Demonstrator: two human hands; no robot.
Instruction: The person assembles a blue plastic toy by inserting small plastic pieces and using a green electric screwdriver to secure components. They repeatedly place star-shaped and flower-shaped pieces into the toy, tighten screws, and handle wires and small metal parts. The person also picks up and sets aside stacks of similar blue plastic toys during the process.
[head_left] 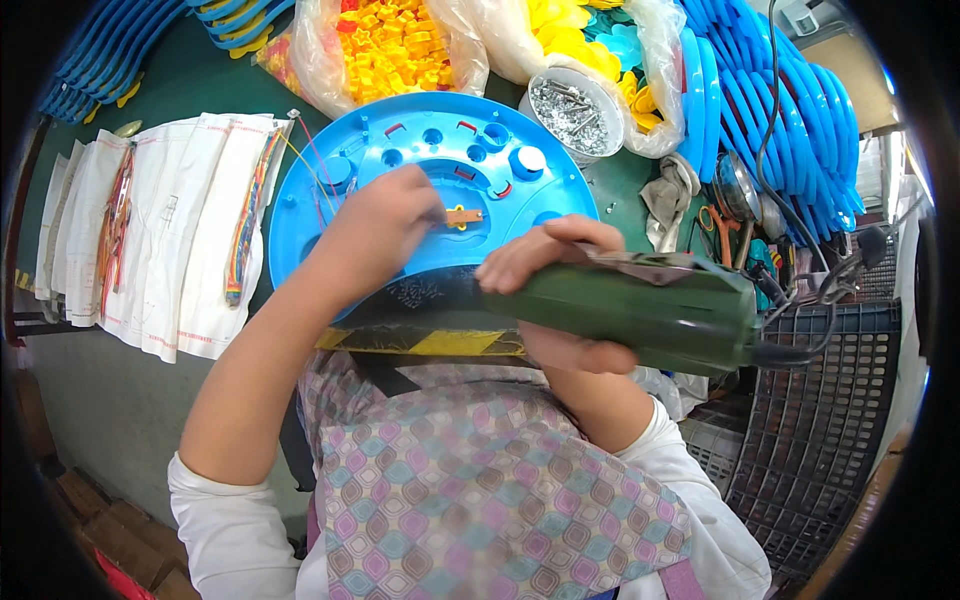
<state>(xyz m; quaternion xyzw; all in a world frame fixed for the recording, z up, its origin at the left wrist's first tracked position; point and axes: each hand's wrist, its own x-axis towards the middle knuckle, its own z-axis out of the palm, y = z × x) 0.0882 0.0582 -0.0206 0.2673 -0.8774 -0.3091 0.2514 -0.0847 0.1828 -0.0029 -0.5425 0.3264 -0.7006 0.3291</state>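
Observation:
My left hand [392, 218] reaches over a round blue plastic shell [300, 225], its fingers curled together at the left end of a small brown strip [466, 216]. That strip lies across a yellow piece [460, 226] inside the shell. Wrapped around a thick green corded electric screwdriver [640, 318] is my right hand [560, 270]; the tool lies nearly level at the shell's near right edge, its front end blurred and partly hidden by my fingers. Small loose screws [415, 292] lie on the black surface in front of the shell.
Behind the shell stand a tub of screws [575, 112] and bags of yellow parts [395, 50]. White sheets with bundled wires [245, 215] lie left. Blue panels [780, 120] are stacked at the right, above a dark plastic crate [810, 420]. A grey cloth [668, 200] lies nearby.

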